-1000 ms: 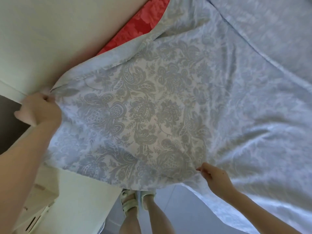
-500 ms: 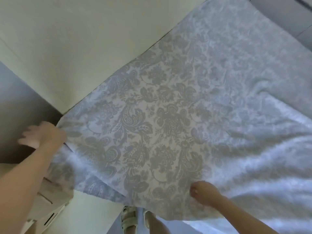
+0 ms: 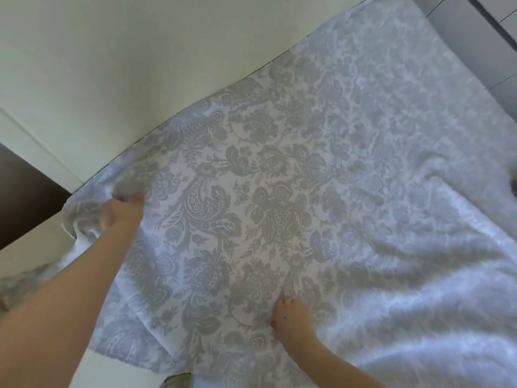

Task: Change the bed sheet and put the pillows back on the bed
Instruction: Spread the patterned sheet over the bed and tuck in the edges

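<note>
Sheet (image 3: 279, 191) is spread over the bed with its grey floral pattern up, and both hands are on it. Left hand (image 3: 120, 217) is blurry, but its fingers (image 3: 134, 198) look curled into a bunch of fabric by the corner. I can't tell how tight. Right hand (image 3: 292, 315) sits closer to the person, knuckles up, its fingers (image 3: 284, 299) tucked in and pinching the cloth near the near edge.

Between the two hands the sheet lies fairly flat. Just beyond the left fingers its edge runs along the wall (image 3: 140, 65), touching it. Off to the right of the right hand the fabric is rucked into long wrinkles. Far past those, grey floor (image 3: 475, 37) shows beyond the sheet.

What could go wrong, as I see it:
- Nothing looks tucked in, so a hard tug from the left hand could drag the wall-side edge off that side.
- The corner beside the left fingers hangs loose over a white ledge (image 3: 30, 247), so it could slide down or bunch up.
- Pulling from this end alone might leave the far end short.
- Letting go without smoothing out to the right leaves those wrinkles in.

Containers: I can't make out any, so nothing is holding anything. Pillows aren't in shot, so I'd say that part isn't done yet.
</note>
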### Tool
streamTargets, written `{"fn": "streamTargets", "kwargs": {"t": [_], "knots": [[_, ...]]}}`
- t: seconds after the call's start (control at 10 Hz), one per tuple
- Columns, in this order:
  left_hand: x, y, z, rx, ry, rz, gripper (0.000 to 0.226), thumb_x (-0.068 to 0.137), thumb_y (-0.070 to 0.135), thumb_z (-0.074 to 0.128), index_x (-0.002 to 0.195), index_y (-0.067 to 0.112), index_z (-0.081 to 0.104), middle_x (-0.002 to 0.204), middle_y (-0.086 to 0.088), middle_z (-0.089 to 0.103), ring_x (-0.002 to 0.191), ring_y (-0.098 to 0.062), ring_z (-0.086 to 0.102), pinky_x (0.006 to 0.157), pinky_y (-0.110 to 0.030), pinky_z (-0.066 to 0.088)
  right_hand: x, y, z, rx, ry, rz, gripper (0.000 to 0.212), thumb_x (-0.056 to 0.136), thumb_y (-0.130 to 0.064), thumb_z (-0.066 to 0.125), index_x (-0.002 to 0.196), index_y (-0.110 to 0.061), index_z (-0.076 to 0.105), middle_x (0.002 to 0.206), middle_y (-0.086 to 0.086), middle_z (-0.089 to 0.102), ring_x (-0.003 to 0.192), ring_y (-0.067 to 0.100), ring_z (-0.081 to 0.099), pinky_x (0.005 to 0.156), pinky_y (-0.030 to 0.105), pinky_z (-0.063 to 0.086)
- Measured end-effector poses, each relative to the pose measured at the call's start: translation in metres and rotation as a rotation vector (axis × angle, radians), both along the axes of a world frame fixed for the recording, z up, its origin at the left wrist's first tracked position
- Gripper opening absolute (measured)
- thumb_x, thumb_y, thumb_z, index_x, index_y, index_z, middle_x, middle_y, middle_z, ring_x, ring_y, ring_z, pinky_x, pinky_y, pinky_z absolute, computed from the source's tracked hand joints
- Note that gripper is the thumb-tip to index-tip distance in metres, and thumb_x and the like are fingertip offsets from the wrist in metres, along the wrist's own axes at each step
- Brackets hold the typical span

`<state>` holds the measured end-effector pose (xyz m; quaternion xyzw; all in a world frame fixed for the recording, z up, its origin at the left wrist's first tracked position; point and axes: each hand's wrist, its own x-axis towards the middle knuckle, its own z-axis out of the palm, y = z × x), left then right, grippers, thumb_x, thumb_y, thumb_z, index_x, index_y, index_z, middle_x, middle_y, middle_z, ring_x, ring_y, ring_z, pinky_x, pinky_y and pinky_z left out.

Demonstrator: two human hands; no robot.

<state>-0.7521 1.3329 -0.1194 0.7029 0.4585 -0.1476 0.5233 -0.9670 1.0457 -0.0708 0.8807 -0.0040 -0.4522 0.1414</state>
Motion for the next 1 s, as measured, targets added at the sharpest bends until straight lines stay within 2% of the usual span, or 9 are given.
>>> {"fn": "streamTargets", "kwargs": {"t": [0.1,0.3,0.4,0.5,0.6,0.7,0.8,0.9,1.0], "knots": [[-0.015,-0.001,-0.005,0.286,-0.086,-0.221,0.036,0.097,0.031,0.049,0.097,-0.004,0.058,0.091,-0.026,0.061,0.083,-0.038,0.057,0.066,-0.037,0.039,0.004,-0.007,-0.001,0.049,0.068,-0.028,0.033,0.092,0.002,0.042,0.064,-0.015,0.035,0.063,0.0,0.034,0.054,0.011,0.03,0.048,0.021,0.026],[-0.025,0.017,0.005,0.425,-0.238,-0.279,0.031,0.099,0.024,0.042,0.072,0.009,0.046,0.058,-0.006,0.039,0.061,-0.025,0.039,0.051,-0.027,0.023,0.015,-0.01,0.005,0.213,0.125,0.083,0.02,0.085,0.006,0.042,0.083,-0.007,0.058,0.06,-0.001,0.03,0.052,0.014,0.027,0.053,0.024,0.03],[-0.035,0.026,0.016,0.428,-0.256,-0.166,0.029,0.097,0.017,0.041,0.069,0.012,0.044,0.061,-0.008,0.04,0.062,-0.026,0.038,0.055,-0.031,0.029,0.016,-0.007,0.01,0.266,0.154,0.112,0.025,0.084,0.007,0.04,0.071,-0.014,0.044,0.062,-0.002,0.03,0.053,0.009,0.023,0.05,0.017,0.021],[-0.027,0.022,0.02,0.346,-0.089,-0.064,0.028,0.1,0.032,0.041,0.078,0.018,0.052,0.068,-0.007,0.045,0.061,-0.022,0.042,0.055,-0.024,0.038,0.029,-0.003,0.008,0.225,0.194,0.132,0.02,0.091,0.0,0.042,0.082,-0.014,0.055,0.07,0.003,0.042,0.06,0.018,0.038,0.053,0.021,0.029],[-0.02,0.015,0.02,0.187,-0.02,0.006,0.034,0.1,0.035,0.038,0.115,0.012,0.058,0.102,-0.015,0.06,0.091,-0.032,0.057,0.07,-0.027,0.044,0.064,0.014,0.015,0.267,0.057,0.171,0.019,0.094,-0.02,0.041,0.079,-0.013,0.049,0.064,-0.003,0.035,0.065,0.021,0.042,0.051,0.023,0.028],[-0.027,0.017,0.026,0.142,-0.025,0.05,0.038,0.1,0.025,0.035,0.125,0.0,0.049,0.124,-0.022,0.053,0.115,-0.038,0.05,0.092,-0.041,0.04,0.119,0.043,0.021,0.555,-0.378,0.281,0.027,0.086,-0.027,0.038,0.072,-0.012,0.056,0.061,-0.003,0.047,0.061,0.022,0.051,0.047,0.022,0.032],[-0.051,0.0,0.03,0.125,-0.064,0.205,0.028,0.098,0.015,0.036,0.115,-0.001,0.052,0.121,-0.022,0.053,0.114,-0.039,0.049,0.092,-0.043,0.041,0.18,0.094,0.016,0.832,-0.563,0.563,0.033,0.087,-0.022,0.037,0.085,-0.008,0.067,0.081,0.004,0.066,0.074,0.026,0.06,0.061,0.031,0.05],[-0.072,-0.019,0.025,0.104,-0.087,0.304,0.024,0.096,0.011,0.036,0.107,0.003,0.055,0.101,-0.013,0.058,0.094,-0.03,0.056,0.071,-0.031,0.044,0.228,0.155,0.002,0.907,-0.63,0.901,0.033,0.088,-0.02,0.04,0.099,-0.008,0.068,0.101,0.007,0.068,0.094,0.027,0.062,0.083,0.035,0.05],[-0.087,-0.031,0.026,0.082,-0.123,0.373,0.03,0.095,0.006,0.036,0.116,0.01,0.057,0.102,-0.003,0.061,0.086,-0.02,0.055,0.061,-0.022,0.038,0.253,0.205,-0.028,0.918,-0.526,1.24,0.019,0.084,-0.013,0.05,0.086,-0.009,0.069,0.094,0.007,0.065,0.095,0.028,0.058,0.092,0.037,0.041]]}}
